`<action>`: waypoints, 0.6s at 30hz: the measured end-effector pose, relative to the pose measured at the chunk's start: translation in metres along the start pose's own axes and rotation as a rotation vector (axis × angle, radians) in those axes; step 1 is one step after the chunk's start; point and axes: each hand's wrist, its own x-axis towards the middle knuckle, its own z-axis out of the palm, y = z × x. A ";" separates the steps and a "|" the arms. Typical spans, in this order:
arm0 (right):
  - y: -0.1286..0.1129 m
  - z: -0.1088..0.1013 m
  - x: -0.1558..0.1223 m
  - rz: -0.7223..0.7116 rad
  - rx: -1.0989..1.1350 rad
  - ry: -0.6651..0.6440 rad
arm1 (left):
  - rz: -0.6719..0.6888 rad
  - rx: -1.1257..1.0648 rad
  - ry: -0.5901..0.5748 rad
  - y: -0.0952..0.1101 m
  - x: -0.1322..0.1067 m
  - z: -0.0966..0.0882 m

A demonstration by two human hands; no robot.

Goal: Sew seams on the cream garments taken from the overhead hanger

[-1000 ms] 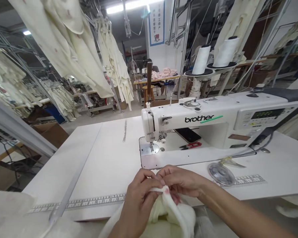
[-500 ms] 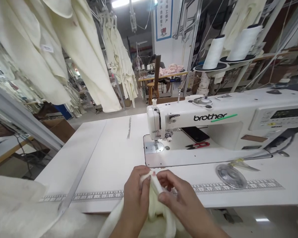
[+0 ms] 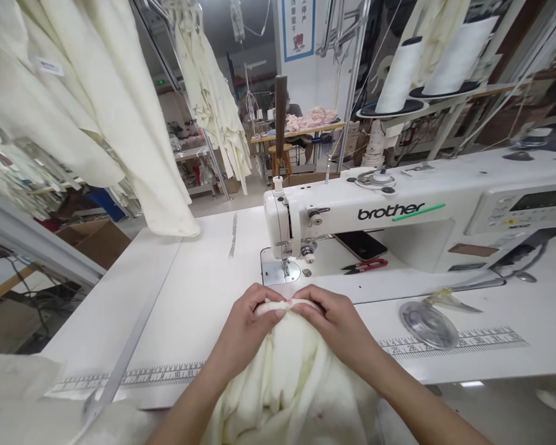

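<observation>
1. The left hand [image 3: 243, 324] and the right hand [image 3: 333, 324] are both closed in a firm grip, their fingers curled over a rolled edge [image 3: 287, 304] of a cream fleece garment [image 3: 287, 383]. Their fingertips nearly meet at the middle of the roll.
2. Half a second ago, the hands pinched the fold at uneven heights, with the cloth standing up between them. Now they sit level and side by side, and the roll runs almost straight across from one grip to the other.
3. The garment's bulk has also grown in view. It falls in soft folds from the hands towards the person, over the front edge of the white worktop [image 3: 204, 266].
4. The grips sit near that front edge, just short of the needle plate [image 3: 280, 272] of the Brother sewing machine [image 3: 375, 216].
5. To the right, red thread snips [image 3: 365, 266] and a phone [image 3: 360, 245] lie under the machine's arm. A clear plastic disc [image 3: 429, 324] rests on a printed measuring scale [image 3: 454, 343] along the front of the worktop.
6. Beyond the worktop, white thread cones [image 3: 401, 74] stand on a round stand, and cream garments [image 3: 92, 105] hang on the left.
</observation>
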 end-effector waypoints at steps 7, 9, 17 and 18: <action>0.031 -0.007 0.043 0.170 -0.058 -0.016 | -0.119 -0.108 -0.133 -0.031 0.056 -0.005; 0.039 -0.006 0.057 0.207 -0.249 -0.033 | -0.111 0.034 -0.106 -0.043 0.071 -0.004; 0.054 -0.001 0.084 0.346 -0.470 0.007 | -0.097 0.504 0.024 -0.059 0.105 0.006; 0.054 -0.002 0.085 0.360 -0.483 0.019 | -0.099 0.498 0.025 -0.059 0.107 0.007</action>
